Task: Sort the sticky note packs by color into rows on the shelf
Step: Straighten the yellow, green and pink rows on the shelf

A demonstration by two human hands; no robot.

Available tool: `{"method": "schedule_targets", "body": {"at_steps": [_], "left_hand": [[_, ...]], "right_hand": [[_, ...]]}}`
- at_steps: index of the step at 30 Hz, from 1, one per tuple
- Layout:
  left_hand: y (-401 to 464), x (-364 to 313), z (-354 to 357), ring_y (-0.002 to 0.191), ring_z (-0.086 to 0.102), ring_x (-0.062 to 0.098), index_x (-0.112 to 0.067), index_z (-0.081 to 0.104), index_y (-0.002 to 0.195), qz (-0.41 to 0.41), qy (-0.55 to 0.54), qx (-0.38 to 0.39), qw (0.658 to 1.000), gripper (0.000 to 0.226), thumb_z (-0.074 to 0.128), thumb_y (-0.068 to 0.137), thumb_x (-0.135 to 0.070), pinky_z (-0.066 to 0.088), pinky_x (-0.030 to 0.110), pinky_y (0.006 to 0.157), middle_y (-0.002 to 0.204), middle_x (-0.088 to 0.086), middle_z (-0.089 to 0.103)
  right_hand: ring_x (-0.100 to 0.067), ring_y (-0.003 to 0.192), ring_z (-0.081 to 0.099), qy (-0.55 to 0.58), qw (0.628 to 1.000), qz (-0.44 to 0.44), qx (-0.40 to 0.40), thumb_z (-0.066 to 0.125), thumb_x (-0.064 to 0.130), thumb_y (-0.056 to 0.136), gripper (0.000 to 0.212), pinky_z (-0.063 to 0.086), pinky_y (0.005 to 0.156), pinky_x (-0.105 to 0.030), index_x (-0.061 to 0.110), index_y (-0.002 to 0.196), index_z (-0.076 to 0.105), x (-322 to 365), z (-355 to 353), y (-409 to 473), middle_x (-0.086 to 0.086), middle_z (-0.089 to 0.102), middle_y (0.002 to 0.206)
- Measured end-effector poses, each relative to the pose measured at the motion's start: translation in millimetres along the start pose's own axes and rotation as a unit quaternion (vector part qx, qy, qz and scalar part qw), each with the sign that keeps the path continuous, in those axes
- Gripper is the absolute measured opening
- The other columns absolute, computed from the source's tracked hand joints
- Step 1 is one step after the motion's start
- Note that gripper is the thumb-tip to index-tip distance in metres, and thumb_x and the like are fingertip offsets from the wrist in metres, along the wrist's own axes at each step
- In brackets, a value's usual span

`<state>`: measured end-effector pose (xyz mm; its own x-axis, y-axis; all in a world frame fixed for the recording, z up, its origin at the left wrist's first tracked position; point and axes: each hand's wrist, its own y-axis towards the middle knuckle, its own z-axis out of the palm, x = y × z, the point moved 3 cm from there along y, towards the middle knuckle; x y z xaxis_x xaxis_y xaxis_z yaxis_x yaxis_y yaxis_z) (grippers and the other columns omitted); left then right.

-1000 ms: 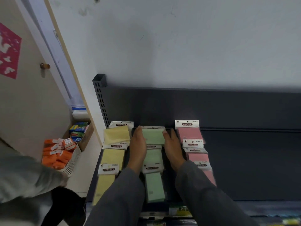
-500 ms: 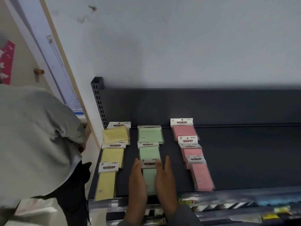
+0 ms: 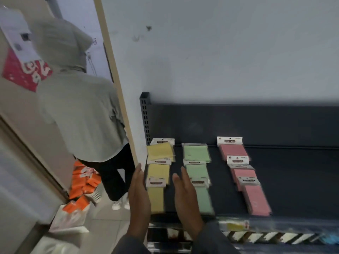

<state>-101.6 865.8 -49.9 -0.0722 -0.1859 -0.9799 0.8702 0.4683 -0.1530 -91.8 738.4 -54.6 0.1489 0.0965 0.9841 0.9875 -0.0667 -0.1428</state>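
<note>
A shop: packaged sticky note packs on a dark retail shelf

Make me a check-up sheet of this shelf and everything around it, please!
Surface: dark shelf, bare on the right.
Job's things: yellow row, green row, pink row, each running front to back, packs overlapping.
Clutter: orange packs on the floor.
Hands: left hand and right hand, fingers straight, flanking the yellow row; contact unclear.
Cables: nothing seen.
Surroundings: white wall; person in grey top at the doorway.
</note>
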Motion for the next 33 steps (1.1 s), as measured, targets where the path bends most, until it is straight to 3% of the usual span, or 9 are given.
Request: {"method": "schedule_targets", "body": {"at_steps": [3, 6, 11, 16, 21, 23, 25, 29, 33], "left_hand": [[5, 10, -15, 0.097, 0.071, 0.012, -0.02, 0.064, 0.12, -0.051, 0.018, 0.035, 0.998, 0.036, 0.037, 0.109, -0.04, 0.056, 0.031, 0.088, 0.109, 0.001, 0.075], [4, 20, -14, 0.086, 0.074, 0.01, -0.018, 0.065, 0.11, -0.035, 0.052, 0.075, 0.995, 0.027, 0.038, 0.111, -0.022, 0.057, 0.016, 0.063, 0.096, -0.002, 0.077], [18, 22, -21, 0.089, 0.077, 0.021, -0.02, 0.069, 0.107, -0.101, -0.029, 0.078, 0.991, 0.043, 0.034, 0.108, -0.045, 0.058, 0.041, 0.086, 0.096, 0.007, 0.079], [41, 15, -16, 0.08, 0.074, 0.021, -0.019, 0.071, 0.101, -0.117, -0.004, 0.106, 0.987, 0.048, 0.03, 0.108, -0.043, 0.053, 0.037, 0.077, 0.084, -0.001, 0.08], [50, 8, -11, 0.092, 0.074, 0.023, -0.02, 0.072, 0.111, -0.124, 0.039, 0.084, 0.988, 0.047, 0.033, 0.108, -0.045, 0.056, 0.04, 0.086, 0.103, 0.008, 0.077], [74, -4, -10, 0.119, 0.063, 0.023, -0.016, 0.063, 0.13, -0.124, 0.034, 0.035, 0.991, 0.046, 0.039, 0.105, -0.048, 0.047, 0.042, 0.104, 0.129, 0.008, 0.067], [109, -12, -1, 0.139, 0.046, 0.024, -0.018, 0.049, 0.147, -0.124, 0.046, 0.053, 0.99, 0.056, 0.04, 0.104, -0.051, 0.033, 0.039, 0.115, 0.151, 0.004, 0.051], [156, -9, 33, 0.106, 0.067, 0.016, -0.024, 0.067, 0.122, -0.128, 0.129, 0.155, 0.971, 0.047, 0.045, 0.098, -0.058, 0.051, 0.03, 0.09, 0.128, 0.002, 0.068], [159, -4, 37, 0.1, 0.072, 0.024, -0.024, 0.074, 0.108, -0.122, 0.12, 0.145, 0.975, 0.041, 0.048, 0.099, -0.054, 0.053, 0.045, 0.1, 0.107, 0.006, 0.077]], "right_hand": [[-0.007, 0.132, 0.041, 0.003, 0.998, 0.049, 0.03, 0.042, 0.046, 0.103, 0.049, 0.031, 0.11, -0.028, 0.037, 0.148, 0.026, -12, 45, -19, 0.027, 0.036, 0.145], [-0.015, 0.147, 0.027, -0.003, 0.997, 0.072, 0.016, 0.041, 0.043, 0.103, 0.065, 0.025, 0.121, -0.039, 0.029, 0.158, 0.009, -23, 68, -28, 0.016, 0.023, 0.157], [-0.018, 0.149, 0.023, -0.033, 0.998, 0.059, -0.013, 0.041, 0.046, 0.104, 0.07, 0.022, 0.119, -0.034, 0.025, 0.16, 0.005, -17, 53, -16, 0.007, 0.019, 0.163], [0.004, 0.095, 0.062, -0.016, 0.997, 0.065, 0.045, 0.041, 0.039, 0.105, 0.027, 0.046, 0.079, -0.019, 0.04, 0.132, 0.045, -4, 40, 20, 0.015, 0.063, 0.125], [0.009, 0.087, 0.054, -0.035, 0.997, 0.048, 0.042, 0.042, 0.032, 0.106, 0.018, 0.039, 0.069, 0.003, 0.032, 0.123, 0.036, 7, 35, 29, 0.024, 0.052, 0.106], [0.006, 0.084, 0.055, -0.054, 0.998, 0.024, 0.029, 0.042, 0.031, 0.106, 0.016, 0.044, 0.063, -0.004, 0.038, 0.117, 0.033, 25, 31, 53, 0.018, 0.054, 0.098], [-0.011, 0.099, 0.061, -0.09, 0.996, 0.0, 0.016, 0.042, 0.036, 0.104, 0.017, 0.051, 0.085, -0.026, 0.036, 0.121, 0.042, 35, 35, 92, 0.003, 0.061, 0.114], [-0.024, 0.11, 0.059, -0.143, 0.989, 0.023, 0.03, 0.04, 0.036, 0.101, 0.036, 0.047, 0.098, -0.039, 0.017, 0.129, 0.052, 22, 54, 141, -0.01, 0.06, 0.127], [-0.018, 0.104, 0.059, -0.141, 0.99, 0.018, 0.024, 0.041, 0.033, 0.103, 0.029, 0.048, 0.091, -0.034, 0.022, 0.127, 0.052, 6, 57, 128, -0.005, 0.059, 0.121]]}}
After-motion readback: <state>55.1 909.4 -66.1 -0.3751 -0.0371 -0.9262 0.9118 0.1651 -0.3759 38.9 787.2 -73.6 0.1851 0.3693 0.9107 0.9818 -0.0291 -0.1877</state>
